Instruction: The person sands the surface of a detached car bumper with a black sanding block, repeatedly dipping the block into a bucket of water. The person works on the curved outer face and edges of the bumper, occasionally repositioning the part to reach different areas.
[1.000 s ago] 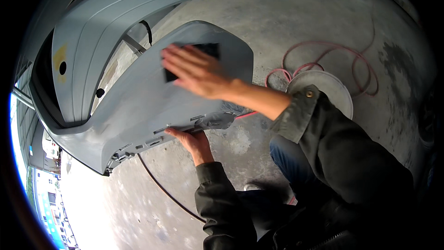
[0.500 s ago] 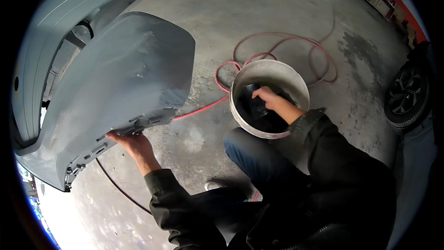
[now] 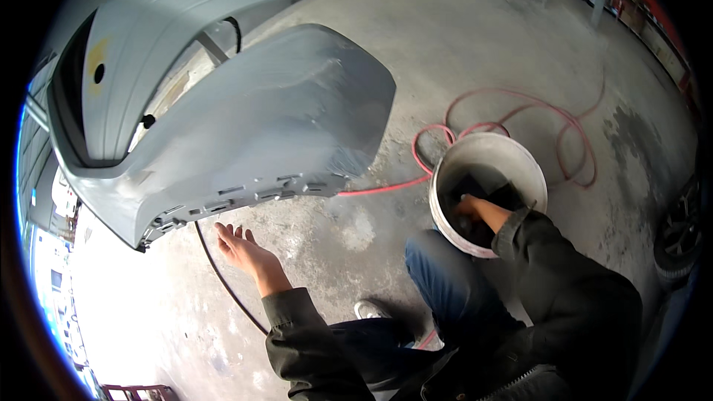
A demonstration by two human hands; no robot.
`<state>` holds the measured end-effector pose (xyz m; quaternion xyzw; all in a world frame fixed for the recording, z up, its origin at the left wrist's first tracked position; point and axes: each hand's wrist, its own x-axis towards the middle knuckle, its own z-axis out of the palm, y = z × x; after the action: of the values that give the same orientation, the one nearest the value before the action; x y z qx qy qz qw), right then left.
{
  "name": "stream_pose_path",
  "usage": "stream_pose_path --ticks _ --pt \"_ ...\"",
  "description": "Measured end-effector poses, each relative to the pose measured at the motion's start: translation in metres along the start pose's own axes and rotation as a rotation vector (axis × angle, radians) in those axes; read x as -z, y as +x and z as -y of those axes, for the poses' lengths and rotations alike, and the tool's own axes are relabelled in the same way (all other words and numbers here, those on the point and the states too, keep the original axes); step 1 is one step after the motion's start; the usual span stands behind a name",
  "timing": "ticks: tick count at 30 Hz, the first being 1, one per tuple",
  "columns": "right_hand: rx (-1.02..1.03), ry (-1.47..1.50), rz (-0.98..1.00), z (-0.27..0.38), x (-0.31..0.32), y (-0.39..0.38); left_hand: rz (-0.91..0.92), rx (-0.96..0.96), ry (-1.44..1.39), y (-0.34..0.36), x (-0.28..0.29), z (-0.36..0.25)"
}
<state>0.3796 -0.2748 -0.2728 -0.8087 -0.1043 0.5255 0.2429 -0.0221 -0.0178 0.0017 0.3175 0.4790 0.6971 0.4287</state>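
A grey car bumper cover point(image 3: 275, 119) stands to my left, with slots and clips along its near lower edge. My left hand point(image 3: 251, 254) hangs in the air just below that edge, apart from it, fingers spread and holding nothing. Deep inside a whitish bucket point(image 3: 529, 167) is my right hand point(image 3: 474, 209), its fingers curled on a black rectangular block point(image 3: 465, 187). The bucket's dark inside hides part of the block and the fingertips.
A red hose point(image 3: 520, 90) lies in loops behind the bucket and runs under the bumper cover. Another grey body panel point(image 3: 148, 44) stands at the far left. A black cable point(image 3: 223, 282) crosses the floor near my left forearm. A car wheel point(image 3: 679, 234) is at the right.
My left hand has let go of the bumper cover's lower edge and opened. My right hand has gone lower into the bucket with the black block. The view has shifted left.
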Motion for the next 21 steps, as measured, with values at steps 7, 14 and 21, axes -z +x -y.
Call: stream_pose_path --ticks 7,14,21 --pt "-0.021 0.088 0.017 -0.031 0.019 0.037 0.085 -0.366 0.064 -0.008 -0.016 -0.023" --pt "0.027 0.085 -0.138 -0.033 0.011 0.052 0.18 -0.878 0.406 0.018 -0.024 -0.099" --pt "0.038 0.811 0.136 0.009 0.037 -0.021 0.309 -1.476 0.915 0.069 -0.043 -0.17"
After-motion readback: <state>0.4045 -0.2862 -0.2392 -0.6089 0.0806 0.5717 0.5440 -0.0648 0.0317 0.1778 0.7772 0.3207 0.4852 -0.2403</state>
